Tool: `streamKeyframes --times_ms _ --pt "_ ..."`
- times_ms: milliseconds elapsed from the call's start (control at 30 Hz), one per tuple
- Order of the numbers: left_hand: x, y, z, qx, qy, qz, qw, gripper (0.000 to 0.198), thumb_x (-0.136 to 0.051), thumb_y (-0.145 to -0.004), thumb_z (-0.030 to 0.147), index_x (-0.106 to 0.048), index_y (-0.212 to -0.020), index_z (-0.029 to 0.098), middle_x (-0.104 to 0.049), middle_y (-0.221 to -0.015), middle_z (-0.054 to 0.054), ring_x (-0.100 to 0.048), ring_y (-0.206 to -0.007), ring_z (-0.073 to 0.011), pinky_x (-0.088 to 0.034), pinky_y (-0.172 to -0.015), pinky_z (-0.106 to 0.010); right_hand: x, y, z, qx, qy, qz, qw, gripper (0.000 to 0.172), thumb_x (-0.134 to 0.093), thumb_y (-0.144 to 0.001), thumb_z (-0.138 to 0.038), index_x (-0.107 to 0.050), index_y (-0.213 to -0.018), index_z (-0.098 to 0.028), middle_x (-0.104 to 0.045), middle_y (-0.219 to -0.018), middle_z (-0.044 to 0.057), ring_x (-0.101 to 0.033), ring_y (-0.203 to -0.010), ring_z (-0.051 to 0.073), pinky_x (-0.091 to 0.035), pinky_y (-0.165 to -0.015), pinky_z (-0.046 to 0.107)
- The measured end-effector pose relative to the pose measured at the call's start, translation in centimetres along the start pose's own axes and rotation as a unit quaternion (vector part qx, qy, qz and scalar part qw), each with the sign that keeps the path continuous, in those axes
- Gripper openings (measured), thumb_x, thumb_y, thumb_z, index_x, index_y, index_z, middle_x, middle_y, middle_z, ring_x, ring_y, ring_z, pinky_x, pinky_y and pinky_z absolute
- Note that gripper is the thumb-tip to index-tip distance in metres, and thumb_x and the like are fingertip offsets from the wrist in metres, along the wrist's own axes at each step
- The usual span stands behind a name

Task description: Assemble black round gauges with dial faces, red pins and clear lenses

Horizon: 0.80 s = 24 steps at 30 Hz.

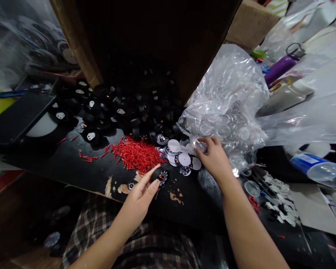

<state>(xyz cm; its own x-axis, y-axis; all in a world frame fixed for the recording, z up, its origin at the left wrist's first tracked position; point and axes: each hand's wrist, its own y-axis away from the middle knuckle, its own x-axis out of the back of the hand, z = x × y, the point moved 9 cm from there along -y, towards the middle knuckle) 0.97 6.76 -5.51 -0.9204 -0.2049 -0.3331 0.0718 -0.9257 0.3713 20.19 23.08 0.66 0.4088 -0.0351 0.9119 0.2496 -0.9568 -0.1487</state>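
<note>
My left hand [144, 190] grips a small black round gauge [162, 177] between thumb and fingers, its dial with white markings and a red pointer facing up. My right hand [213, 157] reaches to the mouth of a clear plastic bag [229, 86]. Thumb and forefinger are bent around a see-through round cover [196, 144], partly hidden by the fingers. Just left of that hand lie loose dial discs [184, 160], some white side up, others with the black printed side showing. Beside them is a heap of red pointers [137, 154].
Many black gauge housings [120, 108] are piled behind the pointers, spilling from a dark box. Clear covers [222, 130] fill the bag. White small parts [282, 201], a blue-labelled bottle [310, 164] and a purple flask [284, 65] are at right; a black tray [22, 116] is at left.
</note>
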Motion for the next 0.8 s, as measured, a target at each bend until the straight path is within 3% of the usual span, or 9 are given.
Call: streamKeyframes --times_ms 100,200,300,433,533,600,667,733,800 --pt "-0.1 -0.1 0.0 -0.004 0.013 -0.011 1.0 0.041 -0.061 -0.085 0.04 -0.061 -0.124 0.03 -0.062 -0.132 -0.002 -0.056 -0.121 -0.0238 -0.045 -0.103 -0.038 0.4 0.2 0.2 0.021 -0.016 0.016 1.0 0.029 -0.057 -0.084 -0.028 -0.069 -0.106 -0.015 -0.064 -0.111 0.013 -0.064 -0.078 0.021 -0.049 -0.086 0.042" --pt "-0.2 -0.3 -0.1 0.007 0.052 -0.006 0.999 0.037 -0.063 -0.084 0.037 -0.064 -0.12 0.028 -0.063 -0.13 -0.002 -0.056 -0.119 -0.0234 -0.047 -0.1 -0.037 2.2 1.2 -0.2 0.02 -0.03 0.069 0.997 0.028 -0.053 -0.089 -0.031 -0.07 -0.106 -0.017 -0.067 -0.107 0.011 -0.064 -0.097 0.024 -0.048 -0.09 0.041" --pt "-0.9 -0.4 -0.8 0.064 0.159 0.006 0.985 0.027 -0.061 -0.086 0.032 -0.068 -0.11 0.023 -0.071 -0.115 -0.005 -0.066 -0.103 -0.0217 -0.052 -0.092 -0.036 3.0 3.2 -2.9 0.055 -0.081 0.108 0.989 0.03 -0.053 -0.091 -0.033 -0.068 -0.112 -0.017 -0.069 -0.108 0.01 -0.063 -0.103 0.023 -0.048 -0.093 0.038" --pt "-2.1 -0.3 -1.7 0.161 0.287 0.03 0.944 0.022 -0.051 -0.092 0.026 -0.07 -0.094 0.016 -0.074 -0.082 -0.005 -0.07 -0.075 -0.0142 -0.056 -0.078 -0.029 -0.2 6.9 -10.2 0.194 -0.097 0.013 0.976 0.038 -0.051 -0.093 -0.039 -0.064 -0.119 -0.015 -0.066 -0.12 0.014 -0.06 -0.11 0.026 -0.046 -0.095 0.042" --pt "-1.7 -0.5 -1.3 0.149 0.298 0.036 0.942 0.027 -0.05 -0.093 0.034 -0.07 -0.094 0.017 -0.073 -0.078 -0.003 -0.065 -0.066 -0.009 -0.054 -0.069 -0.022 -2.1 9.0 -13.2 0.243 -0.059 -0.032 0.968 0.045 -0.048 -0.094 -0.039 -0.056 -0.131 -0.015 -0.052 -0.138 0.017 -0.05 -0.123 0.032 -0.041 -0.097 0.05" --pt "-1.3 -0.7 -0.7 0.108 0.276 0.024 0.955 0.024 -0.057 -0.089 0.037 -0.07 -0.096 0.019 -0.073 -0.083 -0.003 -0.066 -0.069 -0.0091 -0.054 -0.069 -0.021 -2.5 9.5 -13.8 0.254 -0.072 -0.048 0.963 0.041 -0.046 -0.095 -0.033 -0.053 -0.133 -0.018 -0.047 -0.143 0.013 -0.042 -0.13 0.031 -0.035 -0.102 0.052" --pt "-1.2 -0.7 -0.6 0.079 0.255 0.009 0.964 0.022 -0.065 -0.083 0.034 -0.07 -0.1 0.02 -0.073 -0.094 -0.004 -0.067 -0.08 -0.0128 -0.054 -0.075 -0.024 -2.1 9.1 -13.4 0.231 -0.132 -0.056 0.962 0.037 -0.043 -0.096 -0.028 -0.054 -0.131 -0.022 -0.053 -0.138 0.009 -0.043 -0.129 0.027 -0.034 -0.104 0.048" --pt "-1.2 -0.6 -0.5 0.049 0.205 -0.005 0.977 0.03 -0.069 -0.08 0.028 -0.067 -0.109 0.021 -0.071 -0.111 -0.005 -0.065 -0.099 -0.0182 -0.052 -0.086 -0.029 -1.7 8.0 -12.3 0.162 -0.206 -0.055 0.963 0.031 -0.041 -0.097 -0.03 -0.058 -0.122 -0.022 -0.064 -0.122 0.007 -0.053 -0.117 0.022 -0.04 -0.098 0.041" --pt "-1.4 -0.2 0.2 -0.008 0.098 -0.025 0.995 0.04 -0.068 -0.081 0.027 -0.061 -0.121 0.023 -0.064 -0.127 -0.005 -0.057 -0.118 -0.0215 -0.045 -0.1 -0.034 -1.6 7.1 -11.2 0.093 -0.242 -0.054 0.964 0.029 -0.038 -0.098 -0.035 -0.063 -0.101 -0.021 -0.069 -0.096 0.005 -0.061 -0.093 0.019 -0.046 -0.081 0.034"
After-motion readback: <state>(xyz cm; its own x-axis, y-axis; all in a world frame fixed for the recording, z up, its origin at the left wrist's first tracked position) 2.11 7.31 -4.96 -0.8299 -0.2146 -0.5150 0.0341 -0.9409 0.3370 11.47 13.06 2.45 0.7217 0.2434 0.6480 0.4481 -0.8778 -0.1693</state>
